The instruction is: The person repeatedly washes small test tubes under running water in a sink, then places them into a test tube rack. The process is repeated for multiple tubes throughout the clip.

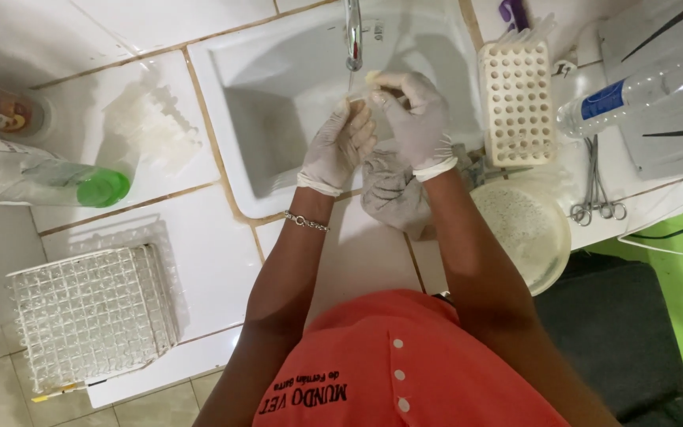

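You're mid-rinse: both gloved hands sit over the sink (278, 87), right under the tap (353, 35). Your right hand (419, 119) has its fingers pinched shut on a small pale tube (372, 78) at the spout. Your left hand (337, 146) is curled against it from below, fingers together; I can't tell whether it grips the tube or only steadies it. Whether water is running isn't clear.

Judging by the layout, the next move calls for carrying the tube sideways to a rack, so keep the pinch firm with wet gloves.

Room:
- Right edge of the sink: white hole rack (518, 103) just beside the basin, shortest path.
- Round basin (527, 229) sits at the tabletop's front edge, right of your forearm; watch your elbow there.
- Grey cloth (393, 190) lies on the sink's front rim, under your wrists.
- Forceps (594, 190) and bottle (634, 91) lie further right, near the rack.
- Left side: green-capped bottle (49, 178), wire rack (92, 316) near the front left corner, well apart from your hands.
- Tap is close above; lift out toward you, not up.
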